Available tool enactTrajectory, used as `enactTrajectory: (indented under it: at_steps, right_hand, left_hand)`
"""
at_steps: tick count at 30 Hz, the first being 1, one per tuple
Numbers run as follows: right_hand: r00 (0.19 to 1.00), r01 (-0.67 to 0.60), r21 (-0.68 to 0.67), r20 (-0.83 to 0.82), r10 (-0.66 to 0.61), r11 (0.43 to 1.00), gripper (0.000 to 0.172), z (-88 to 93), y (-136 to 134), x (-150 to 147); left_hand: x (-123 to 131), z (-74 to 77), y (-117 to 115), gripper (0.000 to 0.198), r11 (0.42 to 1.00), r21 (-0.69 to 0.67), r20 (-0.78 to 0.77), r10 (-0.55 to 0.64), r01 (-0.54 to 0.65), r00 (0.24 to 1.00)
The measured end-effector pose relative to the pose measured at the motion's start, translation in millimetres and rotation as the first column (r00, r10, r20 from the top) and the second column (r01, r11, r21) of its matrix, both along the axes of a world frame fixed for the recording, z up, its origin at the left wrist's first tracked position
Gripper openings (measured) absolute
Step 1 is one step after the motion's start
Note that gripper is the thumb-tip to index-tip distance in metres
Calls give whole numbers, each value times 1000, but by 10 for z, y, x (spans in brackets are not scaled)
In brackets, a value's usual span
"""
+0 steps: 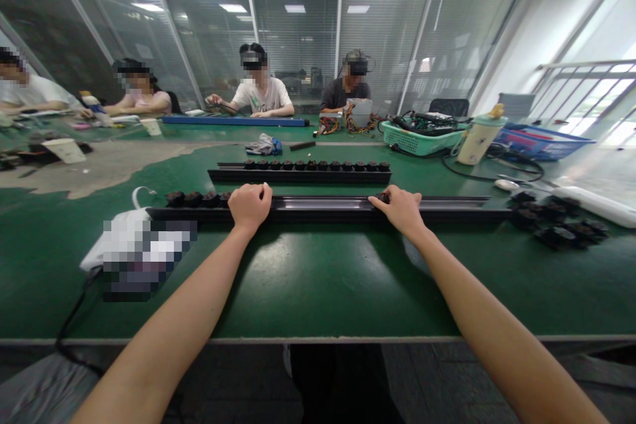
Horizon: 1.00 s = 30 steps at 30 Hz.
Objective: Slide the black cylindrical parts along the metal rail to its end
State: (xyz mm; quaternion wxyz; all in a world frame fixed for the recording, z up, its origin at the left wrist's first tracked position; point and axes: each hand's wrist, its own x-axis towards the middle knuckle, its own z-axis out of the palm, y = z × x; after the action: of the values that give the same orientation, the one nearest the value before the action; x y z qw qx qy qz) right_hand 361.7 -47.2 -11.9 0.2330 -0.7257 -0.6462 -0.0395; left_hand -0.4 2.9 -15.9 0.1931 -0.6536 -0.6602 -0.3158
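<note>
A long black rail [318, 214] with a shiny inner channel lies crosswise before me. My left hand [250, 205] is closed over the rail, left of its middle; its fingertips are hidden. Just left of that hand, several black round knobbed parts [193, 199] sit in a row in the channel. My right hand [400, 207] pinches a small black part [382, 197] at the channel, right of the middle. Behind stands a second, shorter black rail [299, 177], with a row of similar black parts [322, 165] along its top.
Loose black parts [556, 218] lie at the right. A white device [122, 238] with a cable is at the left. Farther back are a green basket [422, 140], a blue basket [546, 140], a pale bottle [479, 139] and a crumpled cloth [264, 145]. Several people sit across the table.
</note>
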Motion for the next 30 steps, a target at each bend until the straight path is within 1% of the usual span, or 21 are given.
enactTrajectory:
  at_steps: [8,18,30]
  right_hand:
    - [999,-39,-1,7,39,999,38,25,-23,27]
    - [999,-41,5,1,41,999,35,34,-23,25]
    - [999,1,-17,53,0,1000,40,77,-44,36]
  left_hand:
    - [6,6,0,55,1000,-5,-15,10,-10,1000]
    - [8,-1,-6,53,1000,-5,-3,5,-5,1000]
    - [13,15,-5,54,1000,-1,0,-5,5,1000]
